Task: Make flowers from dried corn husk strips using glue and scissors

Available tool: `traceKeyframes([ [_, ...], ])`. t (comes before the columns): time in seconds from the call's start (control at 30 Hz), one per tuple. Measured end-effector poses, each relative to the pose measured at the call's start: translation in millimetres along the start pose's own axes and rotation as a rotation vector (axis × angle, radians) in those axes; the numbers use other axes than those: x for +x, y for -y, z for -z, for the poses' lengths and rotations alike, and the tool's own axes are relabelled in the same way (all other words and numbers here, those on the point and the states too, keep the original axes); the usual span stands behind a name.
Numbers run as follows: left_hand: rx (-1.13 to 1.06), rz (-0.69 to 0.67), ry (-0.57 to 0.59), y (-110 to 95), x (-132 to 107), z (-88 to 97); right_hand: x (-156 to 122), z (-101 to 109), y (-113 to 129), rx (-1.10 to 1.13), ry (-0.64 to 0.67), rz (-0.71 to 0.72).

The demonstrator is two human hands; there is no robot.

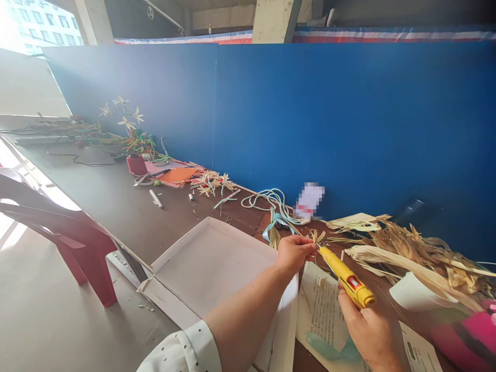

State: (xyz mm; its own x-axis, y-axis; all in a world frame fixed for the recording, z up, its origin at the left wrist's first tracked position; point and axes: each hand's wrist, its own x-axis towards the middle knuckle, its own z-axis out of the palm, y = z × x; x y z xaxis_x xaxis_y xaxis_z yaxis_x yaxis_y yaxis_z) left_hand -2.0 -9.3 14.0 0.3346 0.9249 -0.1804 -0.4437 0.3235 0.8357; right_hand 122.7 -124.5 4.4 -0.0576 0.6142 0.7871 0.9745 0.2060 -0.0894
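My left hand [293, 254] pinches a small piece of dried corn husk [318, 236] between thumb and fingertips. In my right hand [370, 330] is a yellow hot glue gun [343, 271], its handle hidden by the fingers. The gun's nozzle touches or nearly touches the husk piece; I cannot tell which. Behind my left hand lie a light blue ribbon [277, 223] and a looped pale cord [267, 195]. Dried corn husks [418, 245] are heaped to the right of the gun. Printed papers [323, 310] lie beneath both hands.
An open white box lid [217, 263] lies left of my arm. A white cup [420, 292] is tipped near the husks. Husk flowers [211, 183], orange paper [178, 175] and a marker [155, 199] lie farther left. A blue partition [329, 119] stands behind; a red chair [73, 232] is at left.
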Motion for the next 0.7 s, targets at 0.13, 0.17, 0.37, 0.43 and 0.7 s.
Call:
traceKeyframes([
  [0.13, 0.011, -0.015, 0.011, 1.5, 1.0, 0.5, 2.0, 0.7, 0.4, -0.013, -0.002, 0.043],
  [0.17, 0.012, -0.017, 0.012, 2.0, 1.3, 0.5, 1.8, 0.6, 0.1, -0.019, -0.002, 0.049],
  [0.37, 0.003, -0.013, -0.001, 2.5, 1.3, 0.0, -2.0, -1.1, -3.4, -0.015, 0.016, 0.025],
  [0.43, -0.003, -0.009, -0.001, 2.2, 1.1, -0.2, -2.3, -1.3, -4.0, -0.009, 0.021, 0.011],
  [0.7, -0.001, -0.023, 0.023, 3.0, 1.9, 0.4, -0.9, -0.5, -3.0, -0.012, 0.001, 0.008],
])
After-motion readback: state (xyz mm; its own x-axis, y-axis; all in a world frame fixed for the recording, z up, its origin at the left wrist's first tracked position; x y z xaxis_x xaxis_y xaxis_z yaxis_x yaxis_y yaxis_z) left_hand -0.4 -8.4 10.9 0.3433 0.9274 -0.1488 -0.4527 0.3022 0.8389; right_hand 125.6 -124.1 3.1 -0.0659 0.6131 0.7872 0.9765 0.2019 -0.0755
